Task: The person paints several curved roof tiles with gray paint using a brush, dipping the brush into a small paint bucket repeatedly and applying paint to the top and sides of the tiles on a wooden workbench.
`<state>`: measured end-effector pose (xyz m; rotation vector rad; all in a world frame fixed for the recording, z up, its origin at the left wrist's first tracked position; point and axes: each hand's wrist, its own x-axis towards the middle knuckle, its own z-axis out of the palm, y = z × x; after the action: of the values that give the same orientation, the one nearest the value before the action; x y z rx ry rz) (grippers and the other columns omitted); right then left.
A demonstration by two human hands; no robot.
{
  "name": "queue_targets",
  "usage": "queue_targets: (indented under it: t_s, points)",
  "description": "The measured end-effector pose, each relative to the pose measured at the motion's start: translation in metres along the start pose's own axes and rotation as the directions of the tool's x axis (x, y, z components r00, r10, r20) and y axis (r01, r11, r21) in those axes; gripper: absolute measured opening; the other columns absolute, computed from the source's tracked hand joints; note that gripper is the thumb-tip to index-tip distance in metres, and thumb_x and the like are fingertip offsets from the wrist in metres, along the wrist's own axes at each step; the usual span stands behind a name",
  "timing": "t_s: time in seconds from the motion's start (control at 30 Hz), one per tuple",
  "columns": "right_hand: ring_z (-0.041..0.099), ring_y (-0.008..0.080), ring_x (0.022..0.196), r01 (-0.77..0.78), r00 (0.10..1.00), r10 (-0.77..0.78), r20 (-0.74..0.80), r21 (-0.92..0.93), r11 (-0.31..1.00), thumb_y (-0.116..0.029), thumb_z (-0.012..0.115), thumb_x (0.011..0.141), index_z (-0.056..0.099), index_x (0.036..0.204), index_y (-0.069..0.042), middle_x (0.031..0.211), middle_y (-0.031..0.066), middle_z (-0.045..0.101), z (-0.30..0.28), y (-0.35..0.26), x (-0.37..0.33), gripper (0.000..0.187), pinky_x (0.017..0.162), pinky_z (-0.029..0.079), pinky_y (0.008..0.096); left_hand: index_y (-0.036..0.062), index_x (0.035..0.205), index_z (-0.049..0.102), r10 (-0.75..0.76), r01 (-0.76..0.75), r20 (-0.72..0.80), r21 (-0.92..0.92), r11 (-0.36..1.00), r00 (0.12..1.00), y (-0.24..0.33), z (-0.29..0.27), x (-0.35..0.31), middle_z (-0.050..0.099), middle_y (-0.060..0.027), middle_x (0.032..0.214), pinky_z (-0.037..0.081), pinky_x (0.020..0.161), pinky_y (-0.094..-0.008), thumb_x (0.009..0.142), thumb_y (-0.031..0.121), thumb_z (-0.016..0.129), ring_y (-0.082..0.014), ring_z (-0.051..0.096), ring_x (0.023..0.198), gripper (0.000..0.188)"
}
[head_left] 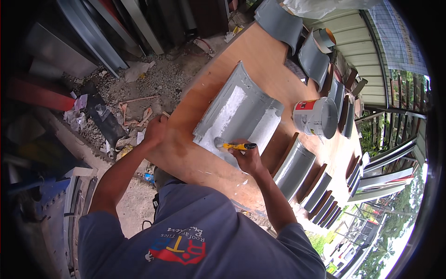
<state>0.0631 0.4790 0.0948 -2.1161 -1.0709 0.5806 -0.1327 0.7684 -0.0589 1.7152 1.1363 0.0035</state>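
Note:
My right hand [248,160] grips a paintbrush [237,146] with a yellow handle and a black end. Its bristles touch the lower left part of a curved grey roof tile [244,109], which lies on the wooden table [186,135]. Patches of wet whitish coating run along the tile's left side, near edge and right side. At the table's left edge, my left hand [156,131] is closed, with the fingers curled over the rim and partly hidden. A white bucket [309,117] with a red label stands right of the tile.
Several grey tiles [293,169] stand in a row at the right, with more tiles [278,23] at the table's far end. Long metal sheets [88,35] lean at the far left. Gravel and scraps [134,100] cover the ground beside the table.

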Motion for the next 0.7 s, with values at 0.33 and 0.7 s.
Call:
queue_targets:
  t_s: [0.33,0.7]
  points:
    - [0.062,0.0120,0.067,-0.157,0.905,0.140,-0.401,-0.010,0.988,-0.022,0.074,0.095,0.074,0.107,0.000,0.075,0.0066,0.069,-0.057,0.044,0.125,0.025,0.063,0.051,0.0334,0.0006,0.112,0.070,0.008,-0.007,-0.038,0.041,0.999,0.999,-0.008,0.007,0.003,0.068,-0.0307,0.113,0.049,0.097,-0.0522,0.100,0.035,0.039,-0.0501,0.063,0.111,0.048]
    - [0.070,0.0303,0.086,0.194,0.915,-0.172,-0.366,0.025,0.981,-0.003,0.073,0.090,0.071,0.106,-0.001,0.098,0.0173,0.070,0.012,0.023,0.053,0.016,0.072,0.054,0.0375,-0.0007,0.111,0.071,0.039,-0.037,0.020,-0.098,0.995,0.999,-0.007,0.006,0.006,0.070,-0.0292,0.110,0.050,0.093,-0.0490,0.100,0.036,0.040,-0.0466,0.067,0.106,0.049]
